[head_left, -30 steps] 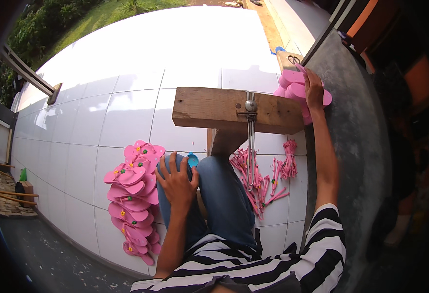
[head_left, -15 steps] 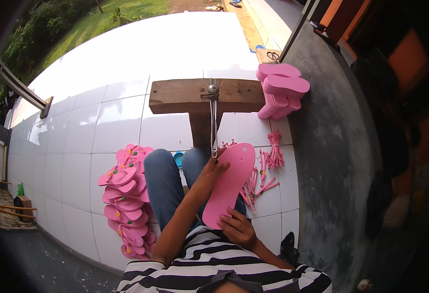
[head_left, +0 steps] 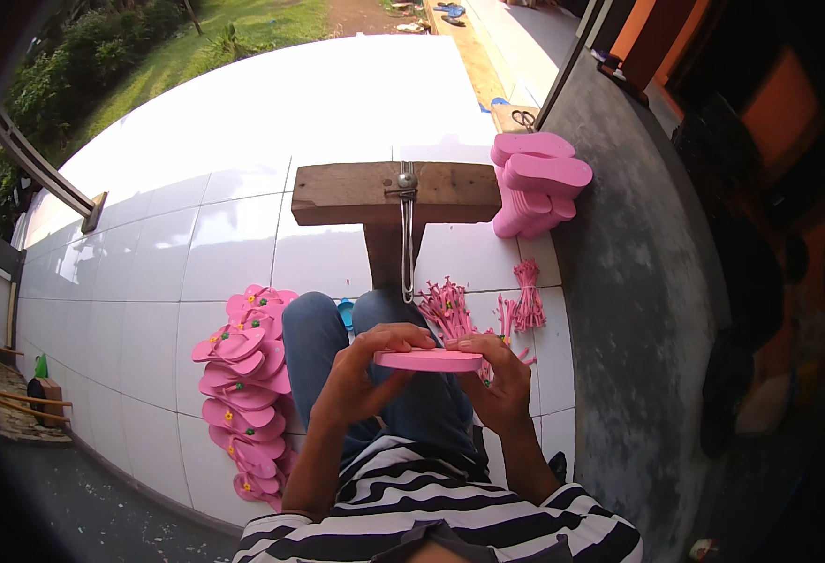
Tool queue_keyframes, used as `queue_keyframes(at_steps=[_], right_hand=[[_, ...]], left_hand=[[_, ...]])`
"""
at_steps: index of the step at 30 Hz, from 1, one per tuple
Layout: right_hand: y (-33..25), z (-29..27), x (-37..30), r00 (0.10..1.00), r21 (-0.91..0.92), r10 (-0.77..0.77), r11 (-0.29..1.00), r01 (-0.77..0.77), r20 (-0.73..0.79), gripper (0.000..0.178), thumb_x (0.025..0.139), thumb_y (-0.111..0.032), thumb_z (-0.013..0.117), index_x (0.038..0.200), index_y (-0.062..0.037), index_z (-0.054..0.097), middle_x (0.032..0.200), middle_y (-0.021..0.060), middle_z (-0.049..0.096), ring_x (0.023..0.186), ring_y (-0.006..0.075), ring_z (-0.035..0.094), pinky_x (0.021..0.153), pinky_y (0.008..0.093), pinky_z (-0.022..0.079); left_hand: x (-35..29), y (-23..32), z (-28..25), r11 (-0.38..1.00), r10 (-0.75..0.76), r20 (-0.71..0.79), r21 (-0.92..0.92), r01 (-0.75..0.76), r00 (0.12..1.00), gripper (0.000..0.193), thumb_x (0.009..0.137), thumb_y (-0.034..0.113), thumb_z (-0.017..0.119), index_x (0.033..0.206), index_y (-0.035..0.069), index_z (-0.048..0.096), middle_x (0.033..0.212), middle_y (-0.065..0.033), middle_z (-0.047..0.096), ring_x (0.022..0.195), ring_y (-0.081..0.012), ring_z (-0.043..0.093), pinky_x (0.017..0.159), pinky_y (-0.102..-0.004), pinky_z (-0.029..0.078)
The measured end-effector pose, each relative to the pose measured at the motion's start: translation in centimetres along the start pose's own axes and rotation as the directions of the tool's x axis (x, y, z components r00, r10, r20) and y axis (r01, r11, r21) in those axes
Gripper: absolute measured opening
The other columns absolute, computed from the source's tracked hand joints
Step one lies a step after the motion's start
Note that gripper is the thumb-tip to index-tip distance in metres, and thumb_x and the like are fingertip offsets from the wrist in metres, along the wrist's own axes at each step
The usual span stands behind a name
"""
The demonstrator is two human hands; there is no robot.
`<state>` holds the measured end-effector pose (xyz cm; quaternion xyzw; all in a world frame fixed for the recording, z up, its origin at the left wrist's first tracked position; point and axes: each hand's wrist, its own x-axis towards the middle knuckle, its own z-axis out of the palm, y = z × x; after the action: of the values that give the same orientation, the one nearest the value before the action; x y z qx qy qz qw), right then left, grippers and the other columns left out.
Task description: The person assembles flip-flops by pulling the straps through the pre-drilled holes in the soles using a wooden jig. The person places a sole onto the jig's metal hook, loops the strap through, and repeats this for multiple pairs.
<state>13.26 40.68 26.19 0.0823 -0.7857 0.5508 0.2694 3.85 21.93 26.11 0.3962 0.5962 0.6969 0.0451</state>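
Note:
A pink flip-flop sole [head_left: 428, 361] is held crosswise above my lap, its edge facing up toward me. My left hand [head_left: 363, 364] grips its left end, fingers over the far side and thumb beneath. At the other end my right hand [head_left: 499, 372] holds it in the same manner. Just beyond the hands stands a wooden T-shaped stand [head_left: 337, 194], with a looped metal wire tool [head_left: 408, 244] hanging from its top. Pink sandal straps [head_left: 447, 308] lie in a loose heap past my right knee, partly hidden by my hand.
Finished pink flip-flops with small flowers [head_left: 243, 385] are piled in a row at the left. Stacked pink soles [head_left: 548, 174] stand right of the wooden stand. A tied strap bundle [head_left: 529, 296] lies on the white tiles; a small blue dish [head_left: 346, 312] sits by my knees.
The sole has turned from upright and slanting, broad face showing, to level across my lap with its edge showing. My right hand has risen to its right end, my left moved lower.

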Motion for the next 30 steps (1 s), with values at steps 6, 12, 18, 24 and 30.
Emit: queue_keyframes(at_steps=[6, 12, 18, 24, 30], right_hand=[[-0.8, 1.4, 3.8, 0.96, -0.225, -0.274, 0.94, 0.256, -0.05, 0.04, 0.073, 0.006, 0.077, 0.109, -0.0057, 0.064, 0.111, 0.0104, 0.066, 0.111, 0.0308, 0.063, 0.093, 0.0407, 0.054], [-0.8, 1.9, 4.7, 0.96, -0.147, -0.257, 0.96, 0.24, -0.112, 0.037, 0.077, 0.006, 0.075, 0.11, -0.0045, 0.063, 0.11, 0.0119, 0.066, 0.107, 0.0313, 0.066, 0.092, 0.0408, 0.055], [-1.1, 2.2, 5.6, 0.956, -0.159, -0.264, 0.957, 0.243, -0.126, 0.036, 0.079, 0.004, 0.075, 0.111, -0.003, 0.062, 0.109, 0.0132, 0.067, 0.103, 0.0312, 0.068, 0.093, 0.0419, 0.056], [-1.3, 2.7, 6.5, 0.962, -0.191, -0.231, 0.961, 0.202, -0.144, 0.033, 0.083, 0.001, 0.074, 0.113, -0.0023, 0.061, 0.107, 0.0139, 0.068, 0.101, 0.0304, 0.069, 0.086, 0.0395, 0.058], [-1.8, 3.2, 7.0, 0.981, -0.09, 0.004, 0.996, -0.022, -0.195, 0.036, 0.087, -0.003, 0.072, 0.121, 0.0019, 0.061, 0.111, 0.0124, 0.059, 0.097, 0.0192, 0.066, 0.076, 0.0277, 0.058]], left_hand=[[3.0, 1.7, -0.6, 0.9, 0.291, 0.048, 0.326, -0.29, 0.956, 0.049, 0.065, -0.008, 0.076, 0.105, 0.008, 0.053, 0.105, -0.0119, 0.064, 0.099, -0.029, 0.065, 0.092, -0.0423, 0.05], [3.8, 0.4, -0.4, 0.906, 0.383, -0.106, 0.235, -0.351, 0.918, 0.041, 0.07, -0.009, 0.076, 0.1, 0.006, 0.054, 0.096, -0.0133, 0.061, 0.087, -0.0252, 0.066, 0.078, -0.0366, 0.055], [5.2, 0.8, -1.3, 0.871, 0.453, -0.106, 0.266, -0.414, 0.885, 0.036, 0.072, -0.005, 0.078, 0.099, 0.003, 0.056, 0.095, -0.0147, 0.061, 0.082, -0.0246, 0.067, 0.072, -0.0354, 0.055], [5.8, 1.0, -1.6, 0.867, 0.439, -0.152, 0.329, -0.374, 0.885, 0.035, 0.077, 0.0, 0.078, 0.105, 0.002, 0.057, 0.1, -0.0171, 0.063, 0.082, -0.0256, 0.066, 0.072, -0.0348, 0.055], [7.5, 4.4, -0.7, 0.859, 0.226, -0.235, 0.505, -0.08, 0.945, 0.033, 0.082, 0.007, 0.075, 0.111, 0.002, 0.061, 0.123, -0.0198, 0.056, 0.095, -0.0234, 0.06, 0.08, -0.0335, 0.052]])
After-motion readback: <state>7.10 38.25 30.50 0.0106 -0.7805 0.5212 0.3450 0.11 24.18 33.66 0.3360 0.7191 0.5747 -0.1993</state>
